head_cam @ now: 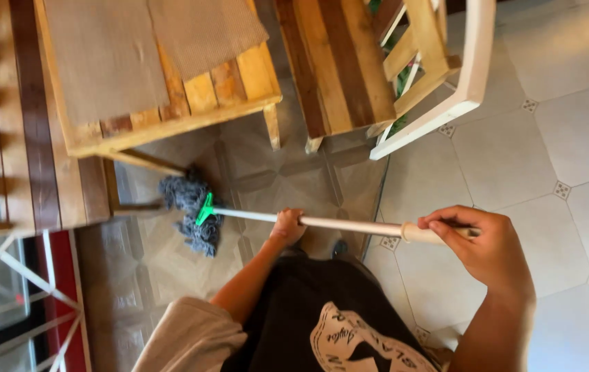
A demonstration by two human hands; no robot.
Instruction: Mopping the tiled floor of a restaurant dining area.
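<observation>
Overhead, going left to right: one long wooden bench (33, 138) of dark and light slats runs along the far left edge, and just right of it stands one pale wooden table (191, 103) with two woven tan mats (150, 41) lying on its top, their edges overlapping. Near that table's front legs, one mop head (194, 213) of grey strands rests on the wet tiled floor (549, 151), fixed by a green clamp (204, 209) to a single long handle (349, 224), white near the head and wooden toward the near end. Along the handle come two hands. The left hand (288, 226) is closed around the shaft about midway, well apart from the mop head. Farther right, the right hand (484, 244) wraps its fingers round the handle's top end. Beyond the hands, at the far side, stands a second slatted wooden table (335, 62), and right of it one white-framed chair (446, 76). No containers show anywhere.
</observation>
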